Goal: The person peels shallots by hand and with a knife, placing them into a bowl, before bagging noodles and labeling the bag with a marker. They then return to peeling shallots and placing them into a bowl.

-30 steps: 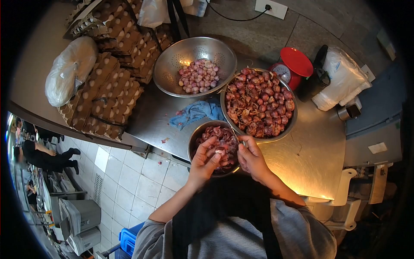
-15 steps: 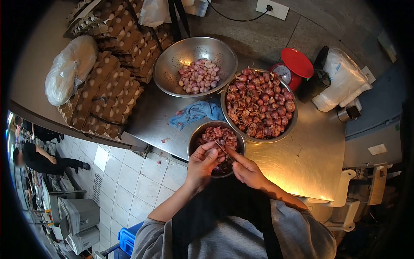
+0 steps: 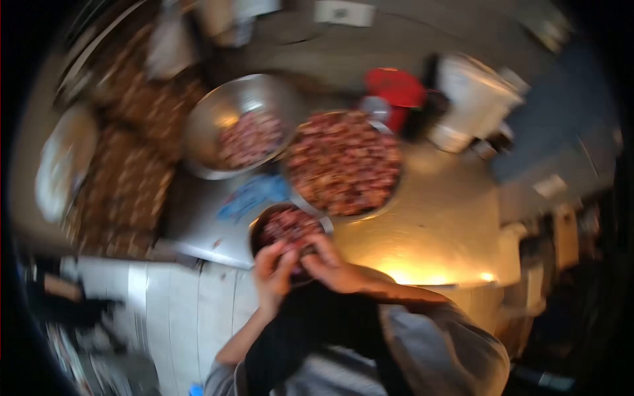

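Observation:
My left hand (image 3: 274, 270) and my right hand (image 3: 333, 269) meet over the near edge of a small metal bowl (image 3: 253, 236) of reddish shallot skins (image 3: 290, 223). Both are blurred, fingers bent and pinched together. What the left fingers hold is too smeared to make out. A thin knife showed in the right hand half a second ago; its blade is lost in the blur now. Just beyond is a large metal bowl (image 3: 374, 214) heaped with unpeeled red shallots (image 3: 347, 162). Paler, peeled shallots (image 3: 249, 137) lie in a metal colander (image 3: 200, 132) at the back left.
A blue cloth (image 3: 254, 197) lies on the steel table (image 3: 449, 224) beside the small bowl. Stacked egg trays (image 3: 125, 191) stand at the left. Behind the large bowl are a red scale (image 3: 395, 89) and a white plastic bag (image 3: 472, 92). A person in dark clothes (image 3: 66, 294) is far left.
The head view has swung, blurring everything and shifting the table's contents leftward. My hands stay together at the small bowl, and the knife blade no longer shows clearly.

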The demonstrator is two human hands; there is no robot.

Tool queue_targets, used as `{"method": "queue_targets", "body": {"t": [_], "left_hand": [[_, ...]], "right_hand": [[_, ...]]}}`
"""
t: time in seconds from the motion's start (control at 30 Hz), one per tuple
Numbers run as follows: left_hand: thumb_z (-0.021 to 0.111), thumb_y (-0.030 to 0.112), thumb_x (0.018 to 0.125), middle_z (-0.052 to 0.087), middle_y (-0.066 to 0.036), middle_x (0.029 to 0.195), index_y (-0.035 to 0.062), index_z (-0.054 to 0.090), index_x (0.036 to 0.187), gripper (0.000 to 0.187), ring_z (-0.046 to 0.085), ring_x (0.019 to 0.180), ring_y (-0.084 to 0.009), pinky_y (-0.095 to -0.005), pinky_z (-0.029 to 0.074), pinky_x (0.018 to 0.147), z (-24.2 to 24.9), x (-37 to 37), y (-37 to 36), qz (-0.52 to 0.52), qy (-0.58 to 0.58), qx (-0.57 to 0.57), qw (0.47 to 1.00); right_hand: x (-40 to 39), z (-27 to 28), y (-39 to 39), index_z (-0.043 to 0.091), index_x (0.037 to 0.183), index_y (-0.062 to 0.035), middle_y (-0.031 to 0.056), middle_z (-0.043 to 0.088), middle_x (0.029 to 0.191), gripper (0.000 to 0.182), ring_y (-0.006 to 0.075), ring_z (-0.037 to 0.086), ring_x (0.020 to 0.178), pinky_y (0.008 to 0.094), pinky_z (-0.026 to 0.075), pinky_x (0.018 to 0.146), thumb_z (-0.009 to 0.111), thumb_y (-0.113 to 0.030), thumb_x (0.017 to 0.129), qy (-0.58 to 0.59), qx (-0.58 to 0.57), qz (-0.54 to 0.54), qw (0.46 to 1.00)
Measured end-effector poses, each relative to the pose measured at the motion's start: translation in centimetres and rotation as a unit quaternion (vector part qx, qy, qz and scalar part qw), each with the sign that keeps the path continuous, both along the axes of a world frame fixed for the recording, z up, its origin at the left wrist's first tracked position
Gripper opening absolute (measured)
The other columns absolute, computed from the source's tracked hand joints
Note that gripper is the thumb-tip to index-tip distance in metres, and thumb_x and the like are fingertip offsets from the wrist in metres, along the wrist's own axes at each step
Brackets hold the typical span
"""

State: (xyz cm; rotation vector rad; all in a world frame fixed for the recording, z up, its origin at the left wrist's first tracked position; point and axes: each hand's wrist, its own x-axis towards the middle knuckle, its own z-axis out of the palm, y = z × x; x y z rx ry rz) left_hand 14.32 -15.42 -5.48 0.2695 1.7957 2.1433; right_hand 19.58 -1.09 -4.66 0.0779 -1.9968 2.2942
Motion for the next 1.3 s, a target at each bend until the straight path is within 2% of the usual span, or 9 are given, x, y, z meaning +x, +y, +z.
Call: {"method": "queue_targets", "body": {"t": [0.23, 0.7, 0.9, 0.93, 0.97, 1.03, 1.1, 1.17, 1.3], "left_hand": [[0.057, -0.002, 0.081, 0.059, -0.013, 0.1, -0.0045, 0.052, 0.102, 0.021, 0.057, 0.089, -0.0168, -0.0296, 0.046, 0.082, -0.4, 0.1, 1.6, -0.005, -0.006, 0.109, 0.994], [0.055, -0.003, 0.082, 0.058, -0.014, 0.105, -0.0007, 0.055, 0.104, 0.022, 0.056, 0.096, -0.0206, -0.0316, 0.044, 0.087, -1.0, -0.3, 1.2, -0.018, 0.086, 0.014, 0.996], [0.057, 0.004, 0.083, 0.053, -0.013, 0.11, -0.0006, 0.053, 0.104, 0.022, 0.053, 0.097, -0.0175, -0.028, 0.046, 0.081, 1.2, 0.2, 3.2, 0.012, -0.047, 0.128, 0.991], [0.056, 0.004, 0.084, 0.054, -0.011, 0.107, -0.0003, 0.053, 0.105, 0.021, 0.053, 0.096, -0.0172, -0.0275, 0.047, 0.08, 0.2, -0.2, 2.1, -0.006, 0.217, -0.058, 0.974], [0.055, 0.005, 0.085, 0.055, -0.01, 0.104, 0.0, 0.052, 0.105, 0.021, 0.053, 0.095, -0.017, -0.0271, 0.047, 0.078, -1.2, -0.7, 0.7, -0.034, 0.444, -0.26, 0.857], [0.055, 0.007, 0.086, 0.056, -0.009, 0.1, 0.0004, 0.054, 0.103, 0.019, 0.054, 0.091, -0.015, -0.0249, 0.047, 0.076, -2.0, -0.4, 0.8, -0.041, 0.144, -0.09, 0.985], [0.055, 0.009, 0.086, 0.058, -0.007, 0.097, 0.0005, 0.055, 0.102, 0.018, 0.055, 0.087, -0.0125, -0.0228, 0.046, 0.074, -2.0, -0.5, 1.0, -0.006, -0.111, 0.071, 0.991], [0.056, 0.007, 0.085, 0.059, -0.006, 0.095, 0.0, 0.056, 0.103, 0.019, 0.056, 0.084, -0.0106, -0.0225, 0.046, 0.074, -1.2, -0.2, 0.9, 0.003, -0.092, 0.058, 0.994], [0.062, 0.002, 0.08, 0.06, -0.004, 0.093, -0.001, 0.055, 0.105, 0.026, 0.056, 0.082, -0.0094, -0.0218, 0.047, 0.074, 0.0, 0.0, 1.0, 0.013, -0.03, 0.039, 0.999]], "right_hand": [[0.2, -0.5, 0.1, 0.038, 0.111, -0.0035, 0.0086, 0.044, 0.104, 0.026, 0.015, 0.04, 0.104, 0.0282, 0.032, 0.09, 0.043, -0.019, 0.092, 0.002, 0.046, -0.023, 0.999], [-0.2, -0.2, 0.4, 0.042, 0.099, -0.0069, 0.0036, 0.044, 0.086, 0.021, 0.008, 0.042, 0.077, 0.0225, 0.037, 0.063, 0.045, -0.027, 0.092, -0.121, -0.201, 0.03, 0.972], [-0.9, -2.0, -0.5, 0.039, 0.104, -0.0097, 0.0016, 0.043, 0.081, 0.02, 0.0065, 0.044, 0.069, 0.021, 0.04, 0.058, 0.044, -0.025, 0.093, 0.035, 0.062, -0.131, 0.989], [-0.8, -2.5, -0.8, 0.04, 0.106, -0.0092, 0.0027, 0.044, 0.086, 0.02, 0.0076, 0.045, 0.076, 0.0221, 0.041, 0.064, 0.044, -0.024, 0.092, 0.006, 0.032, -0.113, 0.993], [-0.5, -2.0, -0.3, 0.04, 0.108, -0.0087, 0.0038, 0.045, 0.091, 0.022, 0.0087, 0.047, 0.083, 0.0231, 0.043, 0.069, 0.045, -0.022, 0.092, -0.025, 0.001, -0.086, 0.996], [-0.3, -0.7, -0.3, 0.042, 0.103, -0.0072, 0.0073, 0.043, 0.093, 0.019, 0.0135, 0.046, 0.085, 0.0277, 0.042, 0.072, 0.047, -0.021, 0.09, -0.109, -0.044, -0.073, 0.99], [-0.5, -1.7, -0.7, 0.041, 0.106, -0.0072, 0.008, 0.044, 0.094, 0.02, 0.0135, 0.047, 0.087, 0.0275, 0.042, 0.074, 0.047, -0.018, 0.09, -0.022, -0.019, -0.087, 0.996], [-0.5, -0.7, -0.5, 0.04, 0.108, -0.0068, 0.0082, 0.045, 0.095, 0.022, 0.0133, 0.047, 0.089, 0.0269, 0.042, 0.075, 0.048, -0.016, 0.09, 0.002, 0.071, -0.103, 0.992], [0.0, 0.3, -0.4, 0.037, 0.105, -0.0073, 0.0032, 0.045, 0.084, 0.018, 0.0072, 0.044, 0.074, 0.021, 0.039, 0.063, 0.046, -0.013, 0.091, -0.129, -0.113, -0.001, 0.985]]}}
